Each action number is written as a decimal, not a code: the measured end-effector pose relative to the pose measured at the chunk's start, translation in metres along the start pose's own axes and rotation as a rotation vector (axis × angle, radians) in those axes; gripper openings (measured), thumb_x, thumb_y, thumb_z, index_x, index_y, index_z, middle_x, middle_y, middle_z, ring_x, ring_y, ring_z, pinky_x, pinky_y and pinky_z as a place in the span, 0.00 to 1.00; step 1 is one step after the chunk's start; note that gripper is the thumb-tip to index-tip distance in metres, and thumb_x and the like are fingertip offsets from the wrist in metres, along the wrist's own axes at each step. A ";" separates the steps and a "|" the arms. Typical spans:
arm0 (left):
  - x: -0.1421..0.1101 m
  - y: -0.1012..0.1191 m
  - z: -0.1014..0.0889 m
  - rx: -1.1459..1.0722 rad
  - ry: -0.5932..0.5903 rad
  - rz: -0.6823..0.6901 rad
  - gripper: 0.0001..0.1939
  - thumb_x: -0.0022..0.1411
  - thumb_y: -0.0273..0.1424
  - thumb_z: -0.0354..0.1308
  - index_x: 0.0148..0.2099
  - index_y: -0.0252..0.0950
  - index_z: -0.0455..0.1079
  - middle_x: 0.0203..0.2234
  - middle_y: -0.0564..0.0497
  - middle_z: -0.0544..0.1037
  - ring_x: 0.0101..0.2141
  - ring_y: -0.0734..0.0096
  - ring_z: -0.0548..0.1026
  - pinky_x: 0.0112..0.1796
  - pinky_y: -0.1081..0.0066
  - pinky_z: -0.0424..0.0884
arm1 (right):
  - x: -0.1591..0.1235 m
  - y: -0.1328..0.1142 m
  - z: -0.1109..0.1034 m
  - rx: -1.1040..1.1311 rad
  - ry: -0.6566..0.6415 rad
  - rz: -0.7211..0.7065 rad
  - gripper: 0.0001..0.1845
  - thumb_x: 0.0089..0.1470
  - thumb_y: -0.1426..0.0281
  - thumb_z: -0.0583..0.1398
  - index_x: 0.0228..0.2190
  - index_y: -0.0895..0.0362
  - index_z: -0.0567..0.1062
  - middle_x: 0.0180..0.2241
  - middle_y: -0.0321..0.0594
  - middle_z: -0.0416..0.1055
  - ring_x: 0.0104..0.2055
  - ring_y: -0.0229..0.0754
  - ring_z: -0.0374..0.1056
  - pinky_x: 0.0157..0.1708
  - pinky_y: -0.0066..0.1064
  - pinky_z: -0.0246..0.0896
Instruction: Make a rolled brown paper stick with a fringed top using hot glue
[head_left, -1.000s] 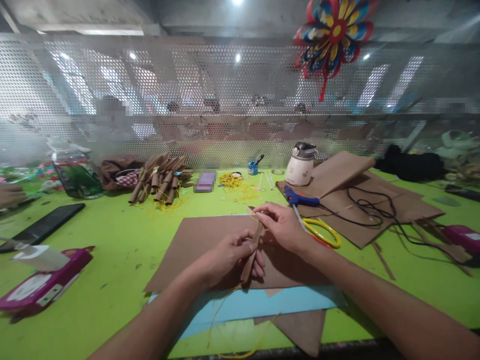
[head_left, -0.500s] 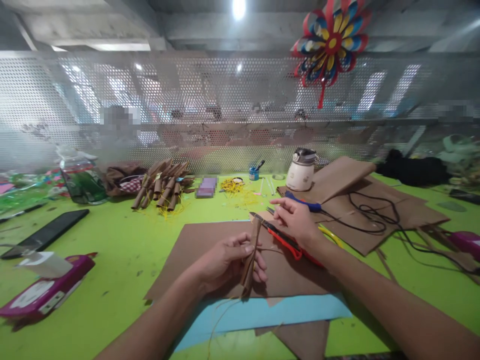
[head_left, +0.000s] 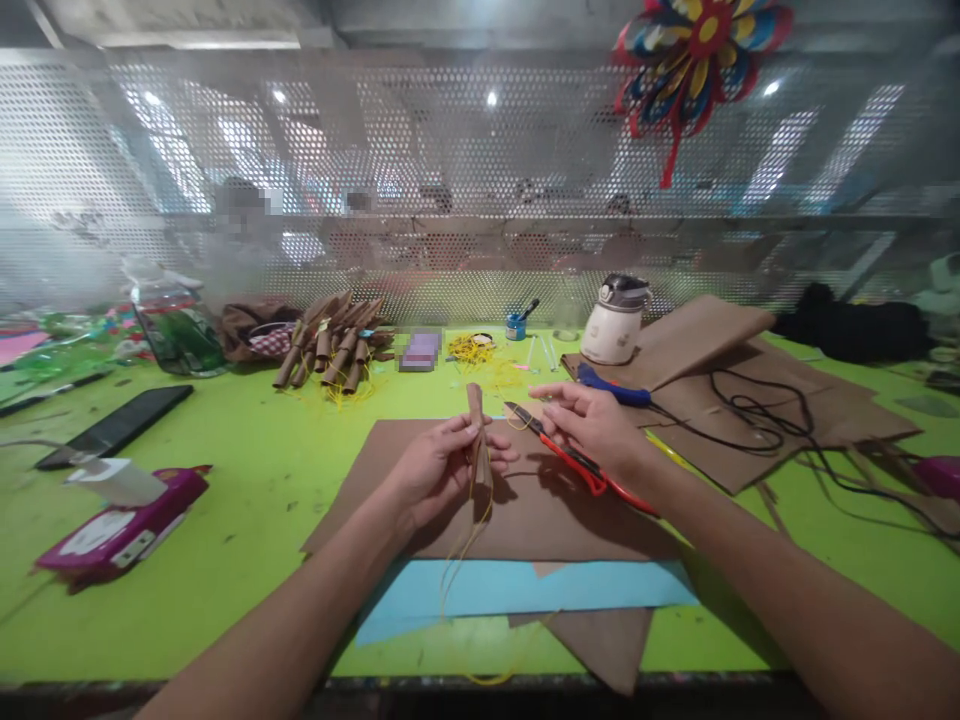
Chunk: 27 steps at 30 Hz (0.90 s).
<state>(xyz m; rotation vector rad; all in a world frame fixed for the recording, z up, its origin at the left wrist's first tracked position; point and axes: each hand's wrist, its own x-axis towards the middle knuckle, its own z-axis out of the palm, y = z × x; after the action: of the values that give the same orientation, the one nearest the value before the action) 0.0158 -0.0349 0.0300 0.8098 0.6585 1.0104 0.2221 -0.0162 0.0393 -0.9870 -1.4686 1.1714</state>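
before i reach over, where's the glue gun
In the head view, the glue gun lies right of centre, just beyond the right hand and in front of the white jug.

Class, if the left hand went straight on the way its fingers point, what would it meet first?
Probably the red-handled scissors by the right hand, though depth is unclear and the left hand might pass above them.

A: Lighting any good?
B: Decent on the green table (head_left: 270,560), pretty dim up top. Small white lamps glare through the perforated screen (head_left: 420,150), soft shadows on the brown sheet (head_left: 615,530).
A: Sharpness?
B: Kinda soft, hazy background, pixelated patches. Wide-angle stretch toward the edges, right edge smeary.
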 end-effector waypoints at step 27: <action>0.001 0.012 0.003 -0.039 0.126 0.071 0.05 0.65 0.21 0.47 0.43 0.29 0.63 0.38 0.35 0.78 0.38 0.62 0.80 0.39 0.68 0.77 | 0.031 0.019 -0.119 -1.194 -0.092 -0.019 0.08 0.46 0.71 0.60 0.21 0.58 0.78 0.21 0.40 0.74 0.25 0.42 0.66 0.26 0.30 0.54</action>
<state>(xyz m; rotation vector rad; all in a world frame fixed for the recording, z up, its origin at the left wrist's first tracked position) 0.0129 -0.0315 0.0421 0.7440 0.7193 1.1429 0.3329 0.0398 0.0338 -1.6727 -2.2784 0.2057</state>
